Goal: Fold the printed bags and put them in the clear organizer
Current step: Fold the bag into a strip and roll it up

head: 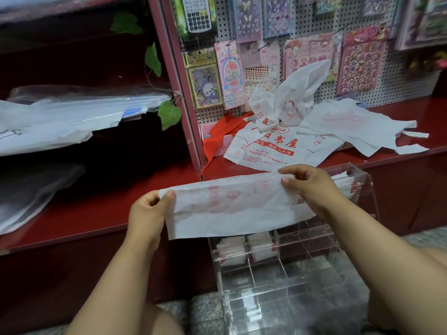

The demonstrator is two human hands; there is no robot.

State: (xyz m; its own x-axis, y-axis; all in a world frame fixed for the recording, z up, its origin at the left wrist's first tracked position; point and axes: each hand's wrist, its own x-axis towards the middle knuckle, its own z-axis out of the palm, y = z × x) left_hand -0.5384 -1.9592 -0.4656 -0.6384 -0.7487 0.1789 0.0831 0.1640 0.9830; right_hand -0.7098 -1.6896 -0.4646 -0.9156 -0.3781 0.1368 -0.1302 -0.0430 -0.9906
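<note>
While both hands hold it stretched in the air, a white printed bag (232,206) folded into a long band hangs just above the clear organizer (285,262). The left hand (150,211) pinches the band's left end, thumb on the front face and fingers curled behind. The right hand (309,187) pinches its upper right edge between thumb and fingertips, the wrist passing over the organizer's top. Faint red print shows through the bag's surface.

The organizer stands on the speckled floor (193,310) against the front edge of the red shelf (96,209). Its divided compartments are see-through; the two back-left ones hold folded white bags (244,247), and more folded bags with red print (348,184) sit in its upper tier at the right.

On the shelf behind, toward its back right, lies a loose pile of unfolded printed bags (273,146), some flat and some crumpled upright, beside a red cloth (217,136). A pegboard (309,27) with sticker packs rises behind the pile. At the shelf's left end lie sheets in clear plastic (48,122).
</note>
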